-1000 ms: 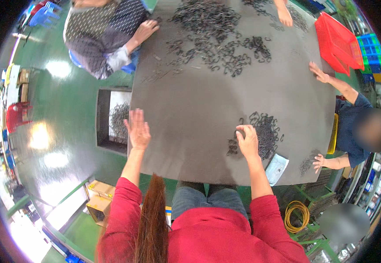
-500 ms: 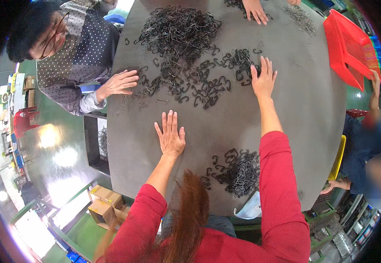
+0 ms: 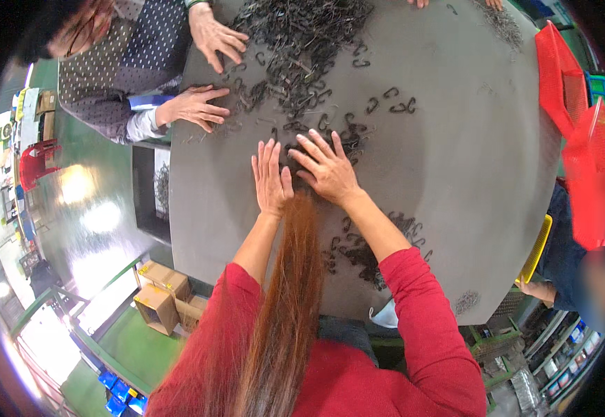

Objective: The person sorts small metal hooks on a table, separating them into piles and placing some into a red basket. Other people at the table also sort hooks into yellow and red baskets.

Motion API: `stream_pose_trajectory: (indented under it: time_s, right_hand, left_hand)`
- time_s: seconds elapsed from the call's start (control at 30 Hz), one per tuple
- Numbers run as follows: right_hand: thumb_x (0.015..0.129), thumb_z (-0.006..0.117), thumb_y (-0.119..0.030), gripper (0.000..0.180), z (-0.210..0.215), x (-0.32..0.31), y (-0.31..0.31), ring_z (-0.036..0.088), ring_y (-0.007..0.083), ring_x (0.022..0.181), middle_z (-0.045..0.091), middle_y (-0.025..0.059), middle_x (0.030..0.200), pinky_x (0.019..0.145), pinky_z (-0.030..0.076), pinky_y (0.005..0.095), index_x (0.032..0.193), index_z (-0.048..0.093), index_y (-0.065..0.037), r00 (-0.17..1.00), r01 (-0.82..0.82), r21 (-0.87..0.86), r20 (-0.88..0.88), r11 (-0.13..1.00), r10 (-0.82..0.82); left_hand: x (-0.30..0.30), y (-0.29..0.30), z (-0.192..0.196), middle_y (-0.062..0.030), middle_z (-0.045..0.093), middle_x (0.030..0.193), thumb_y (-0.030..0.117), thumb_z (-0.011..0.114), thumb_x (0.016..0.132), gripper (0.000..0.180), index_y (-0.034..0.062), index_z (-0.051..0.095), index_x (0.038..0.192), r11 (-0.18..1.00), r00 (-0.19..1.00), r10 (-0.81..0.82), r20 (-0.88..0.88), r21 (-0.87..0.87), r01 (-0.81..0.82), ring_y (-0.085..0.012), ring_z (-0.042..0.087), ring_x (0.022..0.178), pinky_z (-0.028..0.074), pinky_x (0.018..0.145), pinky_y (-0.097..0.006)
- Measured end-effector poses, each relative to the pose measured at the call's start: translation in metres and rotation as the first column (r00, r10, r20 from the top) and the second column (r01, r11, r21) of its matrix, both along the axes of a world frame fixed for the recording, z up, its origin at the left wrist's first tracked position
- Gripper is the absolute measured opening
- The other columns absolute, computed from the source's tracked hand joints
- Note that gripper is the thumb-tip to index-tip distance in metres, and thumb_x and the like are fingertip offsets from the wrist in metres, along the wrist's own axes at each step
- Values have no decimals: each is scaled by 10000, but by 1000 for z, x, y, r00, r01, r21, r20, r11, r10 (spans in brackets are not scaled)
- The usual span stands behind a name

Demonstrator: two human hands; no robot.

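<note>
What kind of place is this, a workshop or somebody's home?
Most likely a factory or workshop sorting area. Several people work around one large grey table strewn with small dark metal hooks, red plastic crates stand at its edge, and cardboard boxes sit on a glossy green floor.

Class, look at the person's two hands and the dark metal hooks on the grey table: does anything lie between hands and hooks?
Nothing visible does. The left hand and right hand lie flat on the grey table, already touching the nearest dark metal hooks. A hanging lock of hair lies nearer the body.
</note>
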State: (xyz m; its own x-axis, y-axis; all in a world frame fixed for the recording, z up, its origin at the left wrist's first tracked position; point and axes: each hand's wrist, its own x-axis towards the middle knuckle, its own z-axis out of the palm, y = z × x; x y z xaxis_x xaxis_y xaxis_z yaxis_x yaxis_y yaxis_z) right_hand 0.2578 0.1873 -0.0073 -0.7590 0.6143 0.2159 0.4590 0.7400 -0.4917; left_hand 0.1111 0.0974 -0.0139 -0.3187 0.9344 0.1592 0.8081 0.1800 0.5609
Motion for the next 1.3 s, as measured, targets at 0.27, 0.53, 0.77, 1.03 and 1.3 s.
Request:
stream_pose_trajectory:
  time_s: [0.27, 0.53, 0.77, 1.03, 1.3]
  right_hand:
    - [924, 505, -355, 497, 2, -21, -73, 216, 266, 1414, 333, 86, 1485, 1139, 59, 544, 1377, 451, -158, 949, 290, -16, 135, 957, -285]
    - [888, 563, -322, 557, 16, -43, -214, 198, 247, 1420, 292, 50, 1509, 1140, 60, 559, 1405, 390, -210, 988, 119, -135, 114, 984, -104]
    - [826, 624, -180, 573, 135, 52, -260, 252, 306, 1396, 366, 106, 1442, 1145, 98, 526, 1365, 434, -157, 791, 610, 30, 38, 792, -610]
    - [693, 789, -283, 955, 184, 300, -390, 266, 401, 1335, 300, 270, 1413, 1065, 279, 536, 1434, 233, -51, -494, 842, 253, 8, -477, -869]
    - [801, 702, -164, 303, 109, 354, -463, 657, 259, 890, 666, 131, 1018, 725, 552, 417, 1047, 612, -11, -562, 175, -896, 249, -407, -789]
  left_hand:
    - [-25, -36, 12, -15, 371, 1468, 160, 472, 909, 496, 177, 402, 1400, 960, 955, -276, -108, -91, 266, -268, 227, 1413, 137, 1141, -504]
    - [-93, -170, 21, -50, 331, 1492, 128, 460, 914, 540, 137, 334, 1440, 952, 962, -210, -175, -260, 160, -271, 179, 1430, 111, 1145, -497]
    - [-92, -196, 37, -80, 296, 1503, 149, 431, 930, 543, 111, 284, 1452, 958, 967, -243, -75, -175, 227, -280, 158, 1434, 131, 1139, -503]
    - [-26, -171, 75, -124, 346, 1465, 104, 469, 912, 538, 54, 318, 1427, 869, 868, -496, -33, -23, 495, -314, 224, 1407, 182, 1128, -456]
    - [75, -205, 95, -142, 371, 1437, 99, 510, 886, 558, 41, 334, 1412, 692, 694, -717, 67, -49, 720, -312, 240, 1401, 203, 1118, -473]
